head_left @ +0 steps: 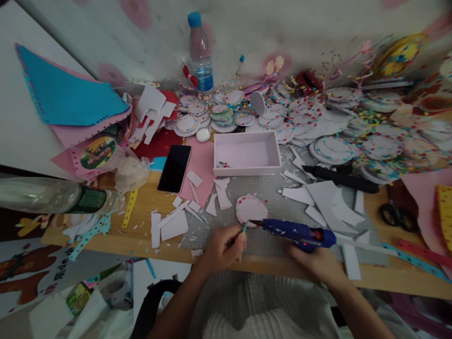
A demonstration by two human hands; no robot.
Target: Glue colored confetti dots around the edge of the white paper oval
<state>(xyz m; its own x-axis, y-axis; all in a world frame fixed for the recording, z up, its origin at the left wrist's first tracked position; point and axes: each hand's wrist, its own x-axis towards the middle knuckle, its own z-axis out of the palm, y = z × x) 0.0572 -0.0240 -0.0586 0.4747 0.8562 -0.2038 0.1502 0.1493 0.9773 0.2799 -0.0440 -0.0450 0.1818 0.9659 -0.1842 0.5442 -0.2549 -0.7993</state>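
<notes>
My right hand [310, 259] is wrapped round the handle of a blue hot glue gun [293, 231], whose small red light glows. The gun's nozzle points left, at the lower edge of a round white paper disc [251, 209] with small red pieces along its rim. Closed in a pinch, my left hand [228, 246] grips a slim teal pointed tool [245, 227], which looks like tweezers. Its tip is by the disc's lower edge, close to the nozzle. Most of the tool is hidden by my fingers. A white open box [247, 170] with a few tiny coloured bits inside stands behind the disc.
White paper scraps [334, 207] and a black pen-like tool [342, 179] lie to the right, near black scissors [397, 216]. A phone [174, 168] rests at left. Piles of decorated discs [334, 148] line the back, beside an upright water bottle [201, 56]. Another bottle [60, 195] lies far left.
</notes>
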